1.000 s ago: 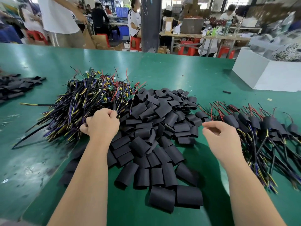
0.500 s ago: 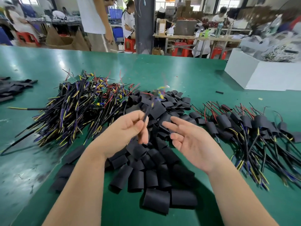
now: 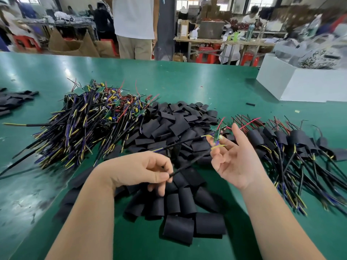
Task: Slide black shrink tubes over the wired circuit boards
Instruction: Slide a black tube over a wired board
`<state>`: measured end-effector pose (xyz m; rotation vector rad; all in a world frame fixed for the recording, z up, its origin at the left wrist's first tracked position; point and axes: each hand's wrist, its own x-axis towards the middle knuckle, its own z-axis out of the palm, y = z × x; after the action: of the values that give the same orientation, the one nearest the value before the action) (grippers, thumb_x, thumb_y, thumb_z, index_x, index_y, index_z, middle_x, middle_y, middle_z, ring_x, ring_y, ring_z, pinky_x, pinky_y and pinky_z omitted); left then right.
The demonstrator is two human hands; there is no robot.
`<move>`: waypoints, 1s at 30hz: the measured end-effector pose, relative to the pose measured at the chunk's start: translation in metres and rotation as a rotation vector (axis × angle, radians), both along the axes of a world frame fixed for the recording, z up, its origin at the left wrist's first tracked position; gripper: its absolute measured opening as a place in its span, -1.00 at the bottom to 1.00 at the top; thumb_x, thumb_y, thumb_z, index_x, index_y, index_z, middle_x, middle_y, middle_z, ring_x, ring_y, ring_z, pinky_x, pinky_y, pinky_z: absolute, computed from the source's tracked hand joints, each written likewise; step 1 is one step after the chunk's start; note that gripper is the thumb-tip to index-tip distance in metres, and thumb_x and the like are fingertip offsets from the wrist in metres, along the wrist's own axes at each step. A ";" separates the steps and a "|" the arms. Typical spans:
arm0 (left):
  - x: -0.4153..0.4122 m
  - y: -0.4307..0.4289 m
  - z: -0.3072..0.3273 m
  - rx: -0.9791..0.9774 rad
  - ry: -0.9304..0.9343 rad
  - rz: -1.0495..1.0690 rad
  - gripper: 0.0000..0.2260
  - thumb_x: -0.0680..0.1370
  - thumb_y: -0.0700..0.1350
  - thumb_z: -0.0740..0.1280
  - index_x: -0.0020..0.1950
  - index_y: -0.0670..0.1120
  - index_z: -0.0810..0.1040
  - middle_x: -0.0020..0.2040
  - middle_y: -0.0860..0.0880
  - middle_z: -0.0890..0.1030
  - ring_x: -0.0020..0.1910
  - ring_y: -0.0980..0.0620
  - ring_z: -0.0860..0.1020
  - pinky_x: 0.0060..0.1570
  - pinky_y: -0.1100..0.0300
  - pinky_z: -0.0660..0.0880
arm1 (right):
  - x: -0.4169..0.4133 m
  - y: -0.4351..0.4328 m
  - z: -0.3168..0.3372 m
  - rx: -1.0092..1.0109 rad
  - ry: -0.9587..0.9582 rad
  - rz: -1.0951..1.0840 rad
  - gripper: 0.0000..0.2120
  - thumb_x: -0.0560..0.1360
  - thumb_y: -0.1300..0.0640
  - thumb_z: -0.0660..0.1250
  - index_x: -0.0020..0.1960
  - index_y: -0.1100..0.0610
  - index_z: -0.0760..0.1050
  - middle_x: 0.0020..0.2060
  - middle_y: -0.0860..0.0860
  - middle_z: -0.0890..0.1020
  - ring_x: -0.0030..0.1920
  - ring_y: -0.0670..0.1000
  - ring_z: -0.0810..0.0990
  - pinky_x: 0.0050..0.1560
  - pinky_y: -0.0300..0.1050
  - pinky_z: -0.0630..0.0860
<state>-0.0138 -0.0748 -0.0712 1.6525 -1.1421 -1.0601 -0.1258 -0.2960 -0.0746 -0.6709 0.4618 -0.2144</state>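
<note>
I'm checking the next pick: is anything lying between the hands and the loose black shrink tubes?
Nothing visible does: the flat black shrink tubes lie uncovered just beneath. But the left hand pinches the black cable and the right hand holds its small green circuit board.

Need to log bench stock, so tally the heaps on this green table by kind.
Heaps of bare wired boards: 1
Heaps of loose shrink tubes: 2
Heaps of sleeved boards: 1
Total: 4
</note>
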 end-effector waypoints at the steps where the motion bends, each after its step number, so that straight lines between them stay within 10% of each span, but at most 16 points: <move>1: 0.000 0.000 0.000 0.030 -0.035 0.032 -0.90 0.57 -0.21 0.31 -0.14 -0.10 0.56 -0.24 -0.13 0.66 -0.26 -0.01 0.54 -0.32 0.28 0.45 | -0.001 0.000 0.000 -0.037 0.011 0.027 -0.54 0.24 -0.13 0.46 -0.05 0.21 0.56 -0.17 0.09 0.67 -0.52 -0.07 0.42 -0.58 -0.36 0.32; 8: 0.000 -0.022 0.011 -0.168 -0.681 0.613 -0.75 0.47 0.15 0.34 -0.29 0.04 0.63 -0.38 0.12 0.60 -0.43 0.27 0.45 -0.34 0.36 0.38 | 0.003 0.006 -0.004 -0.186 -0.001 0.104 -0.64 0.19 0.22 0.46 -0.02 0.08 0.55 -0.24 0.03 0.68 -0.48 -0.09 0.47 -0.54 -0.35 0.37; 13: 0.005 -0.058 0.006 0.043 -1.121 0.568 -0.63 0.54 0.12 0.29 0.34 0.10 0.48 0.23 0.11 0.53 0.22 0.03 0.44 0.19 0.04 0.33 | 0.003 0.008 -0.005 -0.209 -0.027 0.140 -0.63 0.24 0.27 0.42 0.04 0.10 0.54 -0.29 0.07 0.67 -0.46 -0.08 0.51 -0.49 -0.35 0.45; 21: 0.013 -0.076 -0.003 0.238 -1.310 0.600 -0.74 0.52 0.22 0.27 0.01 0.07 0.55 -0.04 0.08 0.58 -0.01 -0.01 0.56 0.04 0.07 0.26 | -0.002 0.003 0.002 -0.165 -0.137 0.124 -0.67 0.37 0.10 0.32 0.12 0.15 0.54 -0.27 0.11 0.66 -0.43 -0.06 0.54 -0.41 -0.31 0.52; 30: 0.011 -0.076 0.007 -0.168 -0.912 0.846 -0.87 0.53 -0.13 0.37 0.04 -0.08 0.67 -0.02 0.02 0.68 0.00 0.02 0.60 0.10 0.16 0.47 | -0.006 0.004 0.004 -0.252 -0.211 0.128 -0.73 0.40 0.03 0.30 0.06 0.03 0.62 -0.28 0.03 0.65 -0.47 -0.08 0.50 -0.43 -0.30 0.47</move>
<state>-0.0030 -0.1505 -0.0644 2.2160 -0.8258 0.3640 -0.1316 -0.2917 -0.0708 -0.9107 0.1895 -0.2216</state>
